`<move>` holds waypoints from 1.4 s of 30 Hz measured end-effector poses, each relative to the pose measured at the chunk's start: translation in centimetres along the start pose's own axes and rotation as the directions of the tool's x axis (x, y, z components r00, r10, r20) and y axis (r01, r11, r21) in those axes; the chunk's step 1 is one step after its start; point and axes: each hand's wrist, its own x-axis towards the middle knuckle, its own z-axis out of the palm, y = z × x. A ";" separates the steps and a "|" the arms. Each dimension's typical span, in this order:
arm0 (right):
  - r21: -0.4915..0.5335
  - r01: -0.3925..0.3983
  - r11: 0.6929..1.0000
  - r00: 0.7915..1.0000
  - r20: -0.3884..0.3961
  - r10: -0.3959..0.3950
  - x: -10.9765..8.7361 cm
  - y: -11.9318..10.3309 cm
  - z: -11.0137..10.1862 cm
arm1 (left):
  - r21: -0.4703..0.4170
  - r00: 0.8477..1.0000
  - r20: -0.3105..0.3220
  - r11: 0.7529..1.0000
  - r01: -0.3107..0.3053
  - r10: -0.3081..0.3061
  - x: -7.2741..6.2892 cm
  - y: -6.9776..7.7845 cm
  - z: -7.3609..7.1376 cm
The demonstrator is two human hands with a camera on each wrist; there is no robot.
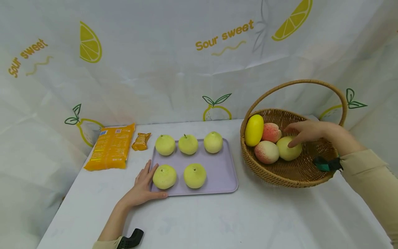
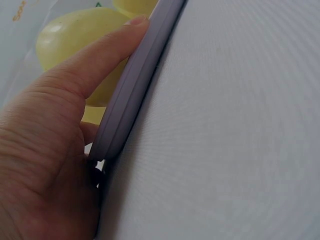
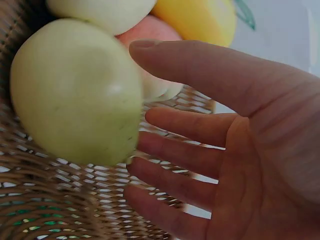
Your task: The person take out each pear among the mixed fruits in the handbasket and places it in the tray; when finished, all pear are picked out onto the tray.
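My left hand [image 1: 140, 189] rests at the near left corner of a pale purple tray [image 1: 219, 173], fingers spread along its side. In the left wrist view the thumb lies along the tray's rim [image 2: 122, 100]. Several round yellow-green fruits [image 1: 195, 175] sit on the tray in two rows. At the right, my right hand [image 1: 312, 133] reaches into a wicker basket [image 1: 276, 180], over a yellow-green fruit [image 1: 287, 154]. The right wrist view shows its fingers extended and spread beside that fruit [image 3: 75, 95], with nothing gripped.
Also in the basket lie two peaches [image 1: 266, 152] and a yellow oval fruit [image 1: 254, 130]. The basket's tall handle [image 1: 303, 81] arches above. An orange packet [image 1: 111, 148] and a small wrapped snack [image 1: 141, 141] lie left of the tray. A printed curtain [image 1: 149, 69] hangs behind.
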 end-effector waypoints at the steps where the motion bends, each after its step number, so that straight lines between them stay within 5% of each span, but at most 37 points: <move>1: -0.008 -0.009 1.000 1.000 0.006 0.009 0.1 0.2 0.1 | 0.000 1.000 0.000 1.000 0.000 0.000 0.0 0.0 0.0; 8: -0.039 -0.034 0.999 0.998 0.052 0.036 0.7 1.5 0.5 | -0.008 1.000 0.003 1.000 -0.001 0.001 -0.1 -0.1 0.0; 20: 0.076 -0.061 0.995 0.987 0.150 0.049 0.9 2.5 1.5 | 0.007 1.000 0.011 1.000 0.005 -0.005 -0.1 0.0 0.0; 33: 0.003 -0.038 0.999 0.990 0.138 0.037 1.5 2.8 1.9 | 0.011 1.000 0.002 1.000 0.009 -0.009 0.0 0.0 0.0; 42: -0.041 -0.016 0.999 0.979 0.201 0.024 1.4 2.0 1.5 | 0.013 1.000 0.007 1.000 0.017 -0.017 0.0 0.0 -0.1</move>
